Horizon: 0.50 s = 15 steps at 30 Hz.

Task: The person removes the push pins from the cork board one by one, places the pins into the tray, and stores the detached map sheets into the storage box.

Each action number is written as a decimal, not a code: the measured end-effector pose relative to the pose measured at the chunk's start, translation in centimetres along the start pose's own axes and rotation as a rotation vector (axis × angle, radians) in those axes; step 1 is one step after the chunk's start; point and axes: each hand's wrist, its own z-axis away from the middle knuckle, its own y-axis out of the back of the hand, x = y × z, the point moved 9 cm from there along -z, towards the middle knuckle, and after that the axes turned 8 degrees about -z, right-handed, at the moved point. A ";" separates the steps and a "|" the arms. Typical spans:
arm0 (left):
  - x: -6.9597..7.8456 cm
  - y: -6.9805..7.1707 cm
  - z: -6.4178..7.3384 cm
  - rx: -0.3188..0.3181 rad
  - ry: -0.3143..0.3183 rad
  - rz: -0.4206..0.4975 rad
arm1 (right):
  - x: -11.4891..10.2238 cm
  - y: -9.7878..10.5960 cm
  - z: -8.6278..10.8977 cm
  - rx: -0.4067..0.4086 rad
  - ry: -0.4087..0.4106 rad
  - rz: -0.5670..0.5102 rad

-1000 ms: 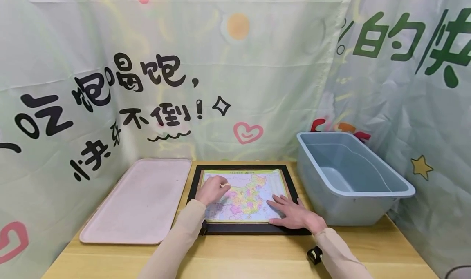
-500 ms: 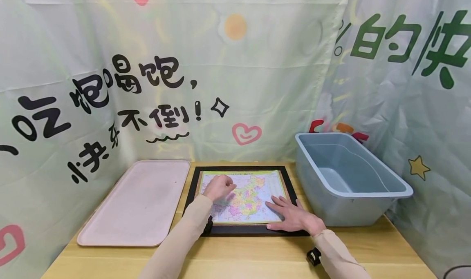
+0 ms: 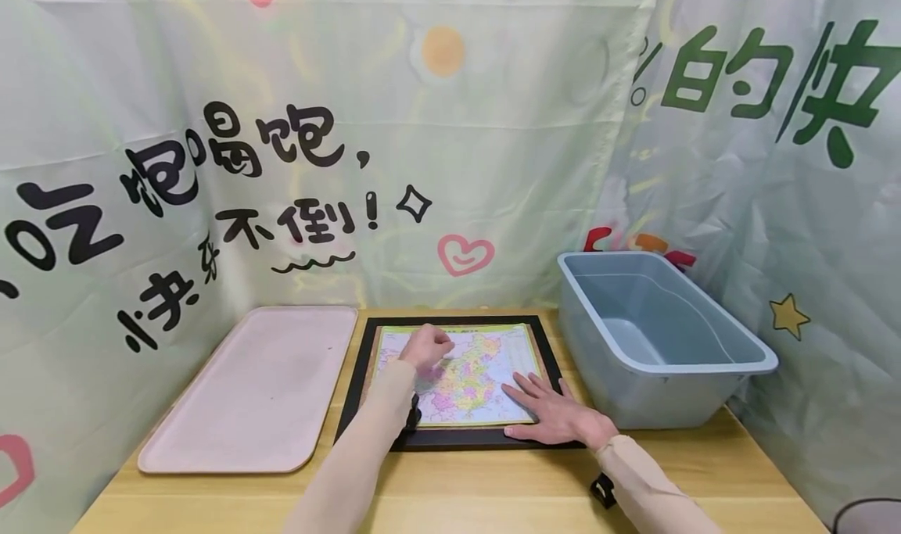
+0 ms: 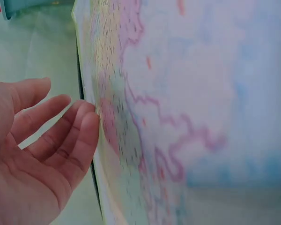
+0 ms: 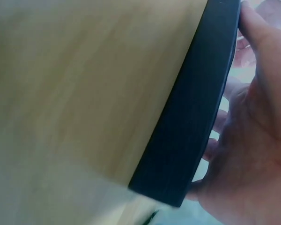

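A coloured map sheet [image 3: 468,374] lies flat within a black frame [image 3: 457,439] on the table. Over the upper left of the map is my left hand [image 3: 426,349]. Seen in the left wrist view, the fingers of that hand [image 4: 51,136] are loosely bent with nothing between them, and the outer ones meet the map surface [image 4: 178,70]. My right hand [image 3: 556,417] rests with spread fingers on the map's lower right and the frame's edge. In the right wrist view, this hand [image 5: 262,126] lies across the black frame border [image 5: 192,103].
To the left lies a pale pink tray [image 3: 249,393]. A deep blue-grey tub [image 3: 640,397] stands close to the frame's right side. Behind the wooden table [image 3: 450,491] hangs a printed cloth [image 3: 521,166].
My left hand has slid rightward and slightly away from me over the map. The right hand stays spread at the lower right. The head view has shifted a little.
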 end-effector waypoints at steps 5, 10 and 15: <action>0.4 -0.4 -0.6 -0.022 -0.014 0.021 | 0.2 0.0 0.2 -0.022 0.020 0.011; 0.6 -0.6 -1.1 -0.018 -0.015 0.039 | 0.4 -0.2 0.2 -0.032 0.049 0.017; 0.6 -0.9 -1.8 -0.012 0.025 0.088 | 0.6 -0.1 0.3 -0.030 0.088 0.023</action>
